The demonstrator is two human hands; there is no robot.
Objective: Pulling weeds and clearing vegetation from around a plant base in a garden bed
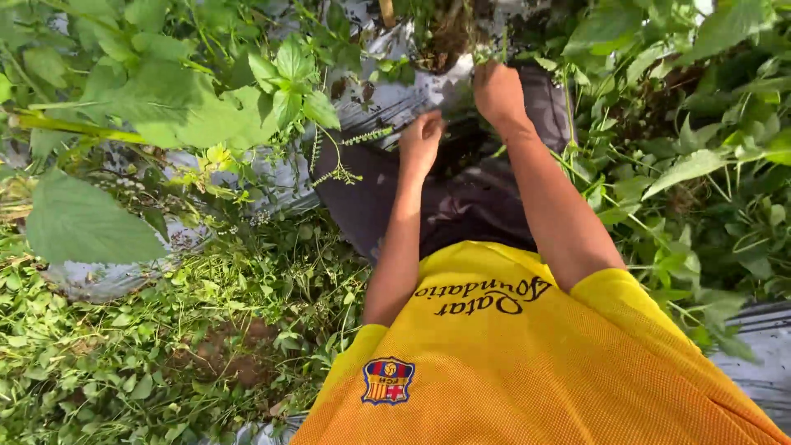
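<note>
Yellow mesh shirt (527,363) is filling the bottom of my view, its weave fine and perforated. Both my bare arms are stretching forward and down over dark trousers (461,206). My left hand (421,142) is curling its fingers inward near a thin seed-spiked weed stalk (362,137), though I cannot tell whether it is gripping anything. My right hand (498,92) is reaching farther, fingers bent into a clump of stems (449,37) growing through shiny silver plastic mulch (387,99). Broad, soft green leaves (82,218) are crowding both sides.
</note>
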